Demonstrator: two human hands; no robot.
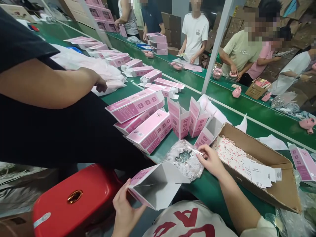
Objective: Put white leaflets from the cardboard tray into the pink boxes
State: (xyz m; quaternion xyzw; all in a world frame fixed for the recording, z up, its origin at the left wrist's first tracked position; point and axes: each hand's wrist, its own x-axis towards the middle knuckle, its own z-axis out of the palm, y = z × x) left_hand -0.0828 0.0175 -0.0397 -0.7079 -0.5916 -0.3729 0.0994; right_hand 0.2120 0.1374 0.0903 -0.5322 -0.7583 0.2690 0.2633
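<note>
My left hand (124, 210) holds an open pink and white carton (154, 184) low in front of me, its mouth facing right. My right hand (209, 159) reaches over a clear plastic bag (184, 159) of small white packets and pinches one small packet (197, 152) between its fingertips. The bag lies on the green table (212, 191) just beyond the carton. A brown cardboard box (269, 158) filled with folded paper leaflets (261, 172) sits to the right of my right hand.
Stacks of flat pink cartons (145, 125) and a few upright open ones (187, 120) stand beyond the bag. A person in black (49, 108) leans in at left over a red stool (71, 197). Other workers stand along the far conveyor (222, 89).
</note>
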